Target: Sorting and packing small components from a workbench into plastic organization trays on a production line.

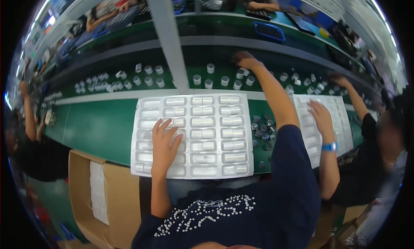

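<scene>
A white molded tray (pixel 217 139) lies in front of me on the green bench. White cylindrical containers (pixel 202 133) rest on their sides in many of its compartments, mostly in the two right columns; several compartments at the left look bare. My left hand (pixel 164 142) is over the tray's left half, fingers spread and gripping nothing visible. My right arm stretches far forward. At its end, my right hand (pixel 245 59) is over the white and grey cylinders (pixel 224 81) standing on the dark green strip. One sits just under its fingers; blur and shadow hide whether it is gripped.
Small grey caps (pixel 264 132) lie in a pile right of the tray. A co-worker's hand (pixel 320 113) is over a second white tray (pixel 345 124). An open cardboard box (pixel 123 197) stands at lower left. A grey metal post (pixel 166 38) rises beyond the tray.
</scene>
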